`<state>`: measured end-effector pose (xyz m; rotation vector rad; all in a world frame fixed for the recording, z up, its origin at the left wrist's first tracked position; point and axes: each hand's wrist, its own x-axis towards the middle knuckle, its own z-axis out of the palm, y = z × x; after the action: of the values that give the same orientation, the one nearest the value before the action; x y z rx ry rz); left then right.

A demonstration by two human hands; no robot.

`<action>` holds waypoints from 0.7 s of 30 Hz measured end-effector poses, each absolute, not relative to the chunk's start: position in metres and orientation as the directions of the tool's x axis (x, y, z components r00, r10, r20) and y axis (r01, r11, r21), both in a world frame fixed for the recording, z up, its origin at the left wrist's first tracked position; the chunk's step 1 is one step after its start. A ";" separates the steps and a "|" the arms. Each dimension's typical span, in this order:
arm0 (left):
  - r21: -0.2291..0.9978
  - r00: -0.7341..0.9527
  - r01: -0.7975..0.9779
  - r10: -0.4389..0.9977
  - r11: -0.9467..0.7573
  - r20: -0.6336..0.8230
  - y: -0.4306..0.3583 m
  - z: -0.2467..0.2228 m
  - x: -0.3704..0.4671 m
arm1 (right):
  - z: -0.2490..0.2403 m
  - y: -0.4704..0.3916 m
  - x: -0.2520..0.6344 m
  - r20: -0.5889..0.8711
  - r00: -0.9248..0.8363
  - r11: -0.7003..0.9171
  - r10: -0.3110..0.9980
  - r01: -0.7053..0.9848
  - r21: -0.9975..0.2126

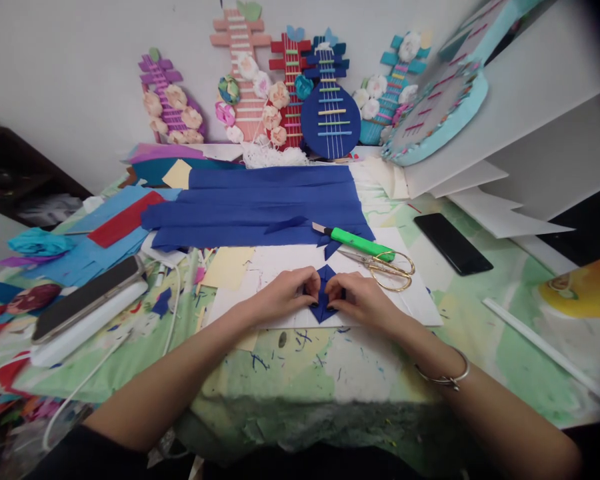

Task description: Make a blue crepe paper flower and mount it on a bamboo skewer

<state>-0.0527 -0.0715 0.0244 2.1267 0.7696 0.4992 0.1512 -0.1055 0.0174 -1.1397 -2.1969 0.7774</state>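
A small piece of folded dark blue paper (323,308), diamond-shaped, lies on a white board (265,303) in front of me. From its left side my left hand (293,291) grips it with curled fingers. My right hand (357,297) pinches the opposite edge, thumb and fingertips close to the left ones. Just beyond the right hand are gold-handled scissors (397,270) and a green utility knife (363,243) with its blade out. Behind them wide strips of blue paper (270,193) are spread out. The fingertips partly cover the folded piece.
Several decorated lute-shaped crafts, one of them dark blue (331,120), lean on the back wall. On the right lie a black phone (453,243) and a white strip (540,343). A phone on a white stand (90,307), with a cable, sits left among coloured paper (125,217).
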 end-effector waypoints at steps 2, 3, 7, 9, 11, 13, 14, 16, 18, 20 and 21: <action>0.778 0.733 0.361 0.673 -0.514 0.104 -0.072 0.023 -0.053 | 0.017 -0.105 0.150 0.199 -0.500 0.479 0.843 0.528 -0.702; 0.768 0.732 0.367 0.672 -0.525 0.109 -0.071 0.023 -0.052 | 0.017 -0.105 0.150 0.205 -0.503 0.486 0.840 0.526 -0.698; 0.755 0.730 0.379 0.674 -0.535 0.111 -0.071 0.023 -0.051 | 0.016 -0.104 0.148 0.228 -0.518 0.520 0.825 0.536 -0.665; 0.760 0.728 0.380 0.678 -0.527 0.106 -0.071 0.023 -0.051 | 0.016 -0.104 0.148 0.224 -0.520 0.524 0.824 0.551 -0.649; 0.759 0.726 0.379 0.679 -0.530 0.112 -0.071 0.021 -0.051 | 0.016 -0.103 0.147 0.215 -0.521 0.525 0.826 0.573 -0.629; 0.753 0.725 0.377 0.678 -0.539 0.122 -0.071 0.020 -0.052 | 0.015 -0.102 0.147 0.210 -0.522 0.527 0.827 0.588 -0.613; 0.751 0.725 0.376 0.677 -0.543 0.127 -0.070 0.020 -0.052 | 0.015 -0.102 0.147 0.208 -0.523 0.527 0.826 0.591 -0.611; 0.751 0.727 0.369 0.673 -0.548 0.134 -0.070 0.019 -0.053 | 0.013 -0.102 0.147 0.204 -0.522 0.525 0.828 0.593 -0.610; 0.752 0.731 0.361 0.669 -0.551 0.139 -0.069 0.018 -0.053 | 0.013 -0.102 0.147 0.200 -0.520 0.520 0.831 0.597 -0.611; 0.751 0.732 0.357 0.666 -0.555 0.144 -0.069 0.018 -0.053 | 0.012 -0.102 0.147 0.199 -0.520 0.520 0.831 0.596 -0.612; 0.750 0.732 0.356 0.665 -0.557 0.147 -0.069 0.018 -0.053 | 0.012 -0.102 0.147 0.200 -0.520 0.520 0.830 0.595 -0.613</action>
<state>-0.0530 -0.0691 0.0176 2.2035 0.7672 0.5467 0.1468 -0.1025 0.0123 -1.1626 -2.2886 0.6631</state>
